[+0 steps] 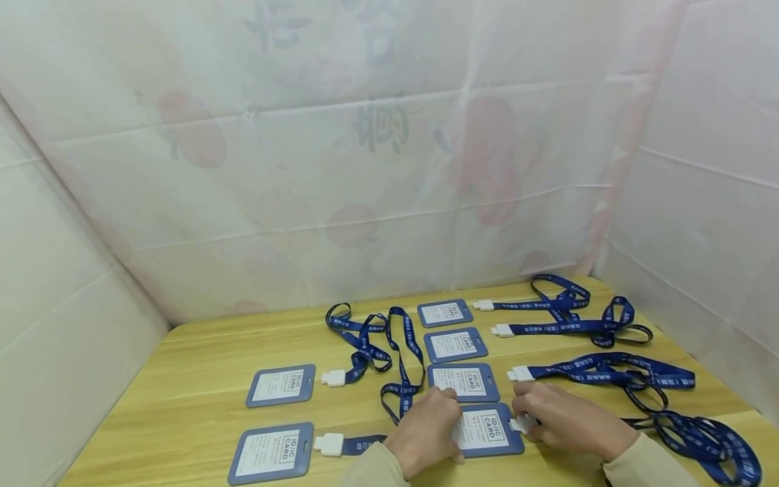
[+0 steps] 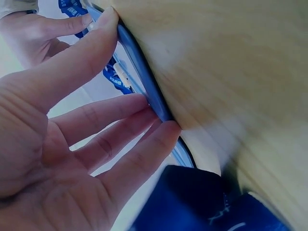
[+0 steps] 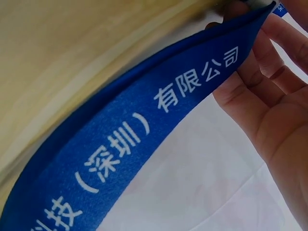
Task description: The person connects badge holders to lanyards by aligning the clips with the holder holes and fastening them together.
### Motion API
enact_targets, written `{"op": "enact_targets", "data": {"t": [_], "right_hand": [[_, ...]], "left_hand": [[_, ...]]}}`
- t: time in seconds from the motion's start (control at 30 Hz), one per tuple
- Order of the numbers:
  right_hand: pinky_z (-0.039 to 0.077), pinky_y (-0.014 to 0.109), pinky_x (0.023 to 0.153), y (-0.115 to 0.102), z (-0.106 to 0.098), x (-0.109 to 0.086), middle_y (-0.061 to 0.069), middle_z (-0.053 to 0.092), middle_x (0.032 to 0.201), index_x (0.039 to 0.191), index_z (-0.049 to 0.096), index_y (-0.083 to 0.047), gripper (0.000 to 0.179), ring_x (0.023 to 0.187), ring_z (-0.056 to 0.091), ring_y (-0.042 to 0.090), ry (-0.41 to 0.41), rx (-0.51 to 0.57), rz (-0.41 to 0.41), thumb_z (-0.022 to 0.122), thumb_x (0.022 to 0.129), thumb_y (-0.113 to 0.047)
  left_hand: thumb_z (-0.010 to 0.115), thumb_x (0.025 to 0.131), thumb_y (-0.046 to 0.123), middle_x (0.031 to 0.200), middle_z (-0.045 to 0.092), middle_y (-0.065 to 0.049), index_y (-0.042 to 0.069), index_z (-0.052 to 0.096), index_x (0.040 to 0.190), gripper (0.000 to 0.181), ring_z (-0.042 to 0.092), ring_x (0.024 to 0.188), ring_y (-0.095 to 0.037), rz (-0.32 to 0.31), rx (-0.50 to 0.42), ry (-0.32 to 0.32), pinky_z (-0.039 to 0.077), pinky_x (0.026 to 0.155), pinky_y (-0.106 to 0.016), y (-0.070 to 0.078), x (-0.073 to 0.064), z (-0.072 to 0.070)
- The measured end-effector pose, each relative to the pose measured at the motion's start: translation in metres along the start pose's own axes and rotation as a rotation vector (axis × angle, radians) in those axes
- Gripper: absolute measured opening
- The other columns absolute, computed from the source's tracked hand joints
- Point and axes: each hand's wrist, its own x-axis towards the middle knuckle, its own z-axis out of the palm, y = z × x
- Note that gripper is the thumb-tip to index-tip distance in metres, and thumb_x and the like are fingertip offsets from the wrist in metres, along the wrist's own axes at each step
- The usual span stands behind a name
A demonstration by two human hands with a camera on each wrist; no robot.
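Note:
My left hand point(image 1: 426, 429) grips the left part of a blue ID card holder point(image 1: 487, 429) lying at the front of the table. Its thumb and fingertips press along the holder's blue edge point(image 2: 139, 62) in the left wrist view. At the holder's slotted right end, my right hand point(image 1: 566, 416) pinches the white clip point(image 1: 522, 424) of a lanyard. That lanyard's blue strap point(image 3: 120, 130), printed with white characters, runs away from the right hand in the right wrist view. The clip's tip overlaps the slot end, and fingers partly hide the clip.
Behind the held holder, several card holders point(image 1: 465, 382) form a column, with lanyards point(image 1: 548, 329) laid to their right. Two more holders point(image 1: 270, 452) lie at left, beside white clips point(image 1: 331, 444) and blue straps. A coiled lanyard point(image 1: 712, 443) sits near the right edge. Pale cloth walls point(image 1: 365, 169) surround the table.

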Motion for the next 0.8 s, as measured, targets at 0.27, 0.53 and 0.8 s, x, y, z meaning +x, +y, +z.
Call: {"op": "enact_targets", "data": {"t": [0.27, 0.53, 0.8], "right_hand": [[0.050, 0.025, 0.062, 0.0000, 0.0003, 0.0009, -0.013, 0.052, 0.088, 0.093, 0.077, -0.011, 0.016, 0.072, 0.044, 0.001, 0.003, -0.006, -0.006, 0.083, 0.079, -0.005], [0.049, 0.024, 0.061, 0.0001, 0.0008, 0.0008, -0.014, 0.051, 0.087, 0.093, 0.077, -0.011, 0.017, 0.071, 0.043, 0.001, 0.006, -0.001, -0.013, 0.083, 0.079, -0.004], [0.049, 0.024, 0.061, -0.0011, -0.0001, 0.0008, -0.014, 0.051, 0.087, 0.093, 0.077, -0.011, 0.017, 0.071, 0.043, 0.001, 0.005, -0.001, -0.014, 0.082, 0.079, -0.003]], "left_hand": [[0.098, 0.058, 0.026, 0.093, 0.066, 0.005, 0.010, 0.081, 0.095, 0.044, 0.047, 0.077, -0.006, 0.001, 0.005, 0.002, 0.048, 0.072, -0.017, 0.0007, 0.0003, -0.0006], [0.098, 0.059, 0.026, 0.093, 0.066, 0.005, 0.010, 0.081, 0.095, 0.043, 0.048, 0.077, -0.006, -0.003, 0.004, 0.002, 0.048, 0.072, -0.017, 0.0012, 0.0001, -0.0021], [0.098, 0.058, 0.027, 0.093, 0.066, 0.005, 0.010, 0.081, 0.095, 0.044, 0.048, 0.077, -0.006, -0.004, 0.002, -0.006, 0.048, 0.071, -0.017, 0.0007, 0.0003, 0.0002]]}}
